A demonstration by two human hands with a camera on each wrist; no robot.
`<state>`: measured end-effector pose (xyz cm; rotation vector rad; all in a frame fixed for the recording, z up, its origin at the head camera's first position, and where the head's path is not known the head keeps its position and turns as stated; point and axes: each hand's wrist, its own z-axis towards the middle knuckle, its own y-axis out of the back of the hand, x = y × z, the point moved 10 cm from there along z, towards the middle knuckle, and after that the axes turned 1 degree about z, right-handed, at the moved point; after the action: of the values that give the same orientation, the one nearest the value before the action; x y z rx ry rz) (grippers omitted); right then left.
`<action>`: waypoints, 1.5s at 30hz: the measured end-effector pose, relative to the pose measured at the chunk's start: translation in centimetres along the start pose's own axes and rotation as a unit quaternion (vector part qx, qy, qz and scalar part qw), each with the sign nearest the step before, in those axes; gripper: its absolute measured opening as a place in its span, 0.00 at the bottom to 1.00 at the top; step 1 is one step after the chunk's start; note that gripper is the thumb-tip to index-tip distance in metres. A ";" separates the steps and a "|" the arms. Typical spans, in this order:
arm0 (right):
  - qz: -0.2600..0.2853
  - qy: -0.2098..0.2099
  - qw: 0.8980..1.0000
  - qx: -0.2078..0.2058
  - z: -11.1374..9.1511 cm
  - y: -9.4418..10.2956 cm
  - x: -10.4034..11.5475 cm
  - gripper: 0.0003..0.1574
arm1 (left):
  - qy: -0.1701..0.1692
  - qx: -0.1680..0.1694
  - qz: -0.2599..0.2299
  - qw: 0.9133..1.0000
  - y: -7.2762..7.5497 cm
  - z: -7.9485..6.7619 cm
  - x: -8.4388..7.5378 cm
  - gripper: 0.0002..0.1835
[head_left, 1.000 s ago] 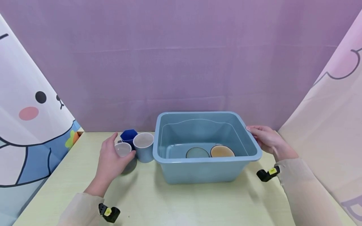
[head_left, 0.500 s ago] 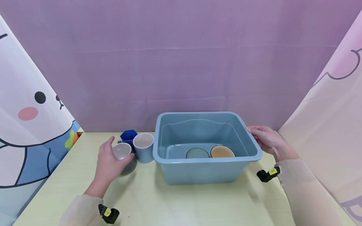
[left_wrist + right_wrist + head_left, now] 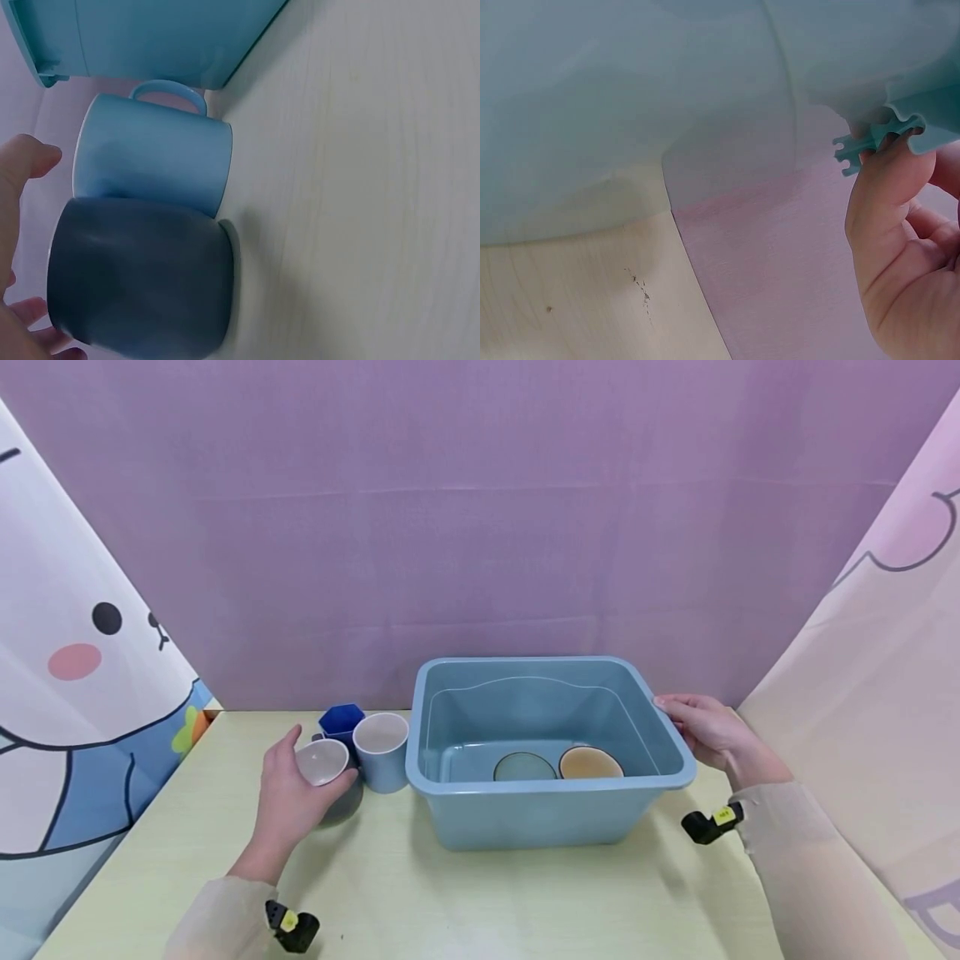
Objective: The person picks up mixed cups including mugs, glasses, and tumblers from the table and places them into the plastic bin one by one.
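My left hand [image 3: 288, 789] is beside a dark grey mug [image 3: 346, 807] with a white inside, its thumb and fingers spread about the rim. In the left wrist view the thumb stands apart from the dark mug [image 3: 142, 277], while other fingertips lie close to its rim; contact there is unclear. A light blue mug [image 3: 383, 766] stands to its right, and a deep blue hexagonal cup [image 3: 341, 721] behind. On the right, my right hand [image 3: 705, 731] pinches the rim of a blue plastic basin [image 3: 525, 818]; the right wrist view shows the basin's edge [image 3: 934, 131] between thumb and fingers.
Inside the basin, a greenish round piece [image 3: 523, 767] and a cream-coloured, dark-rimmed one [image 3: 590, 762] show partly above the front wall. A pale wooden table [image 3: 480, 902] carries everything. A purple cloth [image 3: 480, 527] hangs behind, with printed cloths at both sides.
My left hand has shifted slightly left and toward me, uncovering more of the dark grey mug's rim. The mugs, the basin and my right hand have stayed in place.
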<state>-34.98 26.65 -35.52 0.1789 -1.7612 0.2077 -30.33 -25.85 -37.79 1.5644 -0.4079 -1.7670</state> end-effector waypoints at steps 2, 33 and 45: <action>0.001 0.002 1.000 0.001 0.0 0.0 0.0 0.12 | 0.003 -0.001 -0.006 1.000 0.0 0.1 0.3 0.57; 0.000 -0.004 1.000 -0.001 -0.1 0.0 0.0 0.12 | 0.008 0.126 -0.006 0.992 -1.2 3.1 2.3 0.40; -0.003 -0.007 1.000 -0.002 -0.2 0.0 0.0 0.11 | 0.015 0.150 0.081 0.985 -1.1 2.4 2.5 0.49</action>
<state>-34.82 26.68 -35.52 0.1821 -1.7757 0.1990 -32.95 -27.42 -39.79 1.7068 -0.7943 -1.6105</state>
